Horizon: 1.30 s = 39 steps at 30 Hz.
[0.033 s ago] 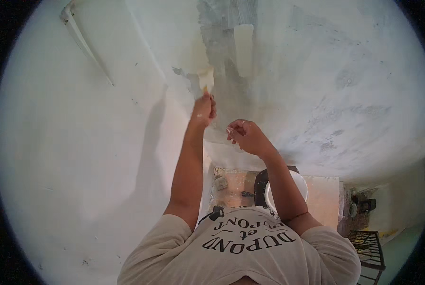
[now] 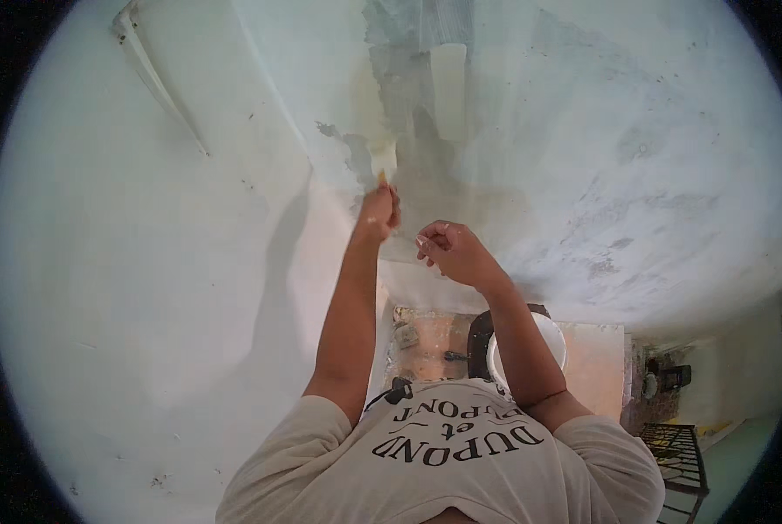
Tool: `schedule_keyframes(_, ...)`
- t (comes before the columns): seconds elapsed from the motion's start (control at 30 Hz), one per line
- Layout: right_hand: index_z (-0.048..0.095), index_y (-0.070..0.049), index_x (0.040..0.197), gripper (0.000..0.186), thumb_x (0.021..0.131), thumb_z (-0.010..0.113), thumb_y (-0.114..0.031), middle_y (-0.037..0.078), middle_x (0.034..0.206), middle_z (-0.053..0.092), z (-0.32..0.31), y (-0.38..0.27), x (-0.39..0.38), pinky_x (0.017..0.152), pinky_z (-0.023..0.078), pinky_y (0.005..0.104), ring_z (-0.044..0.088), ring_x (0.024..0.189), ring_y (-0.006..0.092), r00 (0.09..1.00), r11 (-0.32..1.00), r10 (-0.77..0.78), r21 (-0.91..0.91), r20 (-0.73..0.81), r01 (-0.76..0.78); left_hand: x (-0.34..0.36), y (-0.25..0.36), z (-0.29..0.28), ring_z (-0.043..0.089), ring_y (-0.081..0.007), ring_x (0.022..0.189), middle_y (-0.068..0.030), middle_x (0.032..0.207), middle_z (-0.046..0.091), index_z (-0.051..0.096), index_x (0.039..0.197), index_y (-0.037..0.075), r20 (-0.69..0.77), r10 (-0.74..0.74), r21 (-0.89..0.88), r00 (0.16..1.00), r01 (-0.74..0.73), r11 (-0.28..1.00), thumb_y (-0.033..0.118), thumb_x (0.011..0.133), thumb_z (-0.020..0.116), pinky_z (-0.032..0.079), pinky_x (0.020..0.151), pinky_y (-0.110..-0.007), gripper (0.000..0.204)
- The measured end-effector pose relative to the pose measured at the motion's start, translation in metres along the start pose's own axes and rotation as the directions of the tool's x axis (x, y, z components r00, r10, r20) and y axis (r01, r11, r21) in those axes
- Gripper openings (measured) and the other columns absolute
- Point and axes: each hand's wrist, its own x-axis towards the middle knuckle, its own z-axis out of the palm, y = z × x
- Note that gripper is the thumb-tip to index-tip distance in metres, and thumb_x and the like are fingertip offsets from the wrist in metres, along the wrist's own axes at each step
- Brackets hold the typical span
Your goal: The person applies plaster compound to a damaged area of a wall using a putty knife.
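My left hand point(image 2: 379, 212) is closed round the yellowish handle of a putty knife point(image 2: 385, 161). Its pale, wide blade lies against the wall, at the border of a grey patch point(image 2: 434, 157) near the corner. Lower and to the right, my right hand point(image 2: 452, 251) hovers with loosely bent fingers, apart from the knife. White smears mark its fingertips, and I see nothing held in it. A pale upright strip point(image 2: 448, 87) shows on the grey patch above both hands.
Below my right forearm stands a white bucket point(image 2: 552, 345), beside a dark curved object point(image 2: 480, 341). A spattered board or floor area point(image 2: 430, 341) lies left of them. A black metal rack point(image 2: 677, 454) is at lower right. A thin strip point(image 2: 159, 87) hangs on the left wall.
My left hand and the putty knife have slid a little down the wall, toward me. My right hand stays almost where it was.
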Motion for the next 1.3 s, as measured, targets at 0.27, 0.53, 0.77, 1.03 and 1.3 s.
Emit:
schedule_keyframes(0.27, 0.057, -0.002, 0.094, 0.023, 0.089, 0.054, -0.024, 0.004, 0.076, 0.062, 0.009, 0.014, -0.012, 0.052, 0.045, 0.0233, 0.055, 0.066, 0.0091, 0.983, 0.989, 0.148, -0.044, 0.104, -0.144, 0.013, -0.071, -0.064, 0.034, -0.0091, 0.036, 0.0033, 0.05, 0.044, 0.05, 0.066, 0.014, -0.209, -0.204, 0.131, 0.957, 0.234, 0.963, 0.042, 0.09, 0.05, 0.026, 0.032, -0.023, 0.037)
schedule_keyframes(0.53, 0.058, -0.003, 0.095, 0.027, 0.089, 0.054, -0.029, 0.003, 0.075, 0.062, 0.012, 0.009, -0.008, 0.052, 0.045, 0.024, 0.057, 0.067, 0.0096, 0.98, 0.988, 0.15, -0.058, 0.132, -0.144, -0.033, 0.134, -0.024, 0.028, -0.0019, 0.041, 0.0067, 0.057, 0.039, 0.051, 0.08, 0.007, -0.027, 0.236, 0.068, 0.971, -0.234, 0.97, 0.029, 0.094, 0.047, 0.016, 0.032, -0.017, 0.026)
schedule_keyframes(0.77, 0.06, 0.003, 0.096, 0.034, 0.088, 0.056, -0.029, 0.01, 0.076, 0.064, 0.019, 0.021, -0.001, 0.062, 0.048, 0.0284, 0.058, 0.065, 0.0152, 0.973, 0.977, 0.2, -0.099, 0.117, -0.189, -0.031, 0.139, -0.041, 0.029, -0.0051, 0.041, 0.0028, 0.057, 0.04, 0.049, 0.081, 0.008, 0.058, 0.165, 0.105, 0.985, -0.17, 0.98, 0.024, 0.094, 0.041, 0.02, 0.034, -0.019, 0.022)
schedule_keyframes(1.03, 0.061, 0.004, 0.093, 0.033, 0.087, 0.056, -0.029, 0.01, 0.075, 0.063, 0.036, 0.057, 0.003, 0.061, 0.048, 0.0299, 0.059, 0.064, 0.0162, 0.96, 0.978, 0.205, -0.07, 0.19, -0.195, 0.068, -0.041, -0.12, 0.03, -0.0105, 0.033, 0.0016, 0.049, 0.038, 0.048, 0.071, 0.013, 0.025, -0.129, 0.004, 0.991, 0.129, 0.992, 0.014, 0.081, 0.043, 0.021, 0.029, -0.025, 0.012)
schedule_keyframes(1.3, 0.059, 0.003, 0.095, 0.029, 0.09, 0.054, -0.025, 0.007, 0.076, 0.063, 0.054, 0.081, 0.002, 0.061, 0.048, 0.0272, 0.058, 0.064, 0.0121, 0.938, 0.968, 0.242, -0.122, 0.249, -0.218, 0.064, -0.168, -0.169, 0.025, -0.0076, 0.032, 0.0037, 0.045, 0.036, 0.047, 0.065, 0.014, -0.132, -0.405, 0.091, 0.905, 0.418, 0.904, 0.026, 0.087, 0.04, 0.017, 0.029, -0.024, 0.025)
